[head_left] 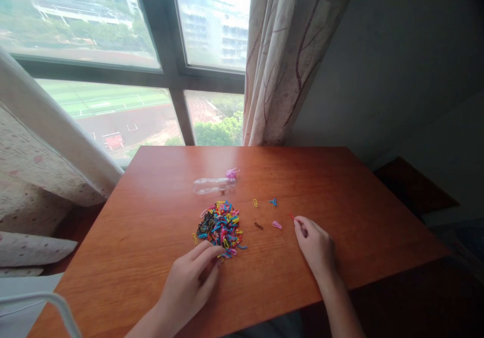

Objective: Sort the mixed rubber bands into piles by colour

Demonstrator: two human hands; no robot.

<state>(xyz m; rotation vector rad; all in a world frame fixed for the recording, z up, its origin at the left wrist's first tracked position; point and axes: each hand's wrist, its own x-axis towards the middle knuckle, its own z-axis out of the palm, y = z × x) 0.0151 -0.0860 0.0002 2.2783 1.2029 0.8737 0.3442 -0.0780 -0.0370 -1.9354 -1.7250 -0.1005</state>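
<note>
A heap of small coloured rubber bands [221,225] in black, yellow, blue, pink and red lies on the wooden table. My left hand [194,277] is at the heap's near edge, thumb and fingers bent together in a pinch; what is between their tips, if anything, I cannot make out. Farther right, my right hand [314,244] rests on the table and pinches a red rubber band [291,216]. Left of it lie a yellow band [255,203], several blue bands [273,202], a dark brown band [258,225] and pink bands [277,224], set apart from one another.
Behind the heap, a clear plastic bottle [212,185] lies on its side, with a pink piece [232,173] by its neck end. The wooden table [302,176] stands against a window with curtains [280,60]. A white curved bar [56,297] is at the lower left.
</note>
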